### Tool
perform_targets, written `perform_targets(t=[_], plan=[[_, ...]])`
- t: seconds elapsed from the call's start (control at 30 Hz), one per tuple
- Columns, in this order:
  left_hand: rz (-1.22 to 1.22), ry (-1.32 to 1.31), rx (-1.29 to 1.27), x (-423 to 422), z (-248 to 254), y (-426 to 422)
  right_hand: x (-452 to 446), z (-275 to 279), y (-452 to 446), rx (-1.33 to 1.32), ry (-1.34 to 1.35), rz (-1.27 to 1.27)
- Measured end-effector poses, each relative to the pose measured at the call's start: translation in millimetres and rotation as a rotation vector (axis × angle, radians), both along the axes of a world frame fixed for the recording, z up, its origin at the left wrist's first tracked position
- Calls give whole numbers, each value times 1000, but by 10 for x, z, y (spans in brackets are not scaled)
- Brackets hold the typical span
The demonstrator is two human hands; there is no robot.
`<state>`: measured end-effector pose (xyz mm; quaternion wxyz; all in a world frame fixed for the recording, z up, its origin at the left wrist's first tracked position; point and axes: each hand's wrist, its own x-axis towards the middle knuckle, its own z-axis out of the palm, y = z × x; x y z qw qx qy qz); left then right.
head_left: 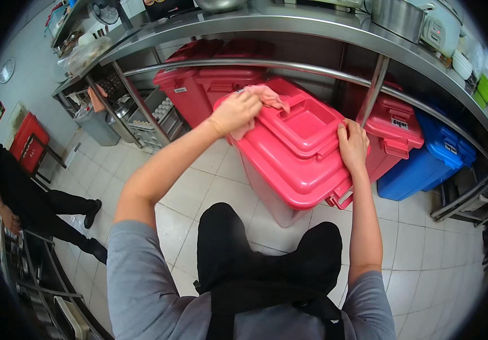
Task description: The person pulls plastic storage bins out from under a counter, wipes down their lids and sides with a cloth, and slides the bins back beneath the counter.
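Note:
A large red lidded bin (278,164) stands on the tiled floor in front of my knees, its lid closed. My left hand (237,113) is closed on a pink cloth (266,96), which lies against the lid's left far part and hangs down at its left edge. On the lid's right edge rests my right hand (352,141), its fingers bent over the raised part and holding no separate object. A handle (340,201) sticks out at the bin's near right corner.
A steel counter (266,24) with a lower rail (306,68) runs behind the bin. Under it stand more red bins (181,90), a blue bin (425,164) and egg trays (162,113). Another person (45,204) stands at the left. A pot (397,20) sits on the counter.

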<state>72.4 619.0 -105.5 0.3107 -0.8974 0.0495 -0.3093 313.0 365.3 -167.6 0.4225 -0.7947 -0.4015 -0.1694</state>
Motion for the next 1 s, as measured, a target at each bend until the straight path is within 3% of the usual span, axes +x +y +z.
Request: perform_targets(t=[0.17, 0.33, 0.37, 0.43, 0.53, 0.67, 0.73, 0.77, 0.83, 0.9, 0.97, 1.0], plan=[[138, 23, 73, 55, -27, 561, -31, 26, -3, 4, -23, -5], [162, 124, 126, -2, 59, 297, -45, 33, -10, 2, -19, -13], [171, 137, 265, 7, 75, 181, -43, 35, -9, 1, -14, -6], [-32, 21, 229, 36, 92, 97, -37, 35, -1, 1, -14, -9], [165, 112, -120, -1, 88, 367, -53, 26, -7, -4, -17, -10], [189, -80, 134, 37, -24, 360, -44, 40, -7, -10, -14, -15], [139, 165, -162, 34, 30, 51, -63, 81, -20, -14, -6, -17], [4, 138, -100, 16, 78, -148, -82, 78, -17, -22, 1, -18], [-36, 13, 153, 66, 35, -422, -61, 61, 2, -14, 4, -7], [-33, -44, 133, 33, 79, -368, -49, 36, -29, -17, 9, -6], [165, 151, -262, -55, 198, -150, -59, 38, -9, -4, -20, -18], [0, 86, -396, -15, 166, -21, -72, 32, -2, -1, -23, -18]])
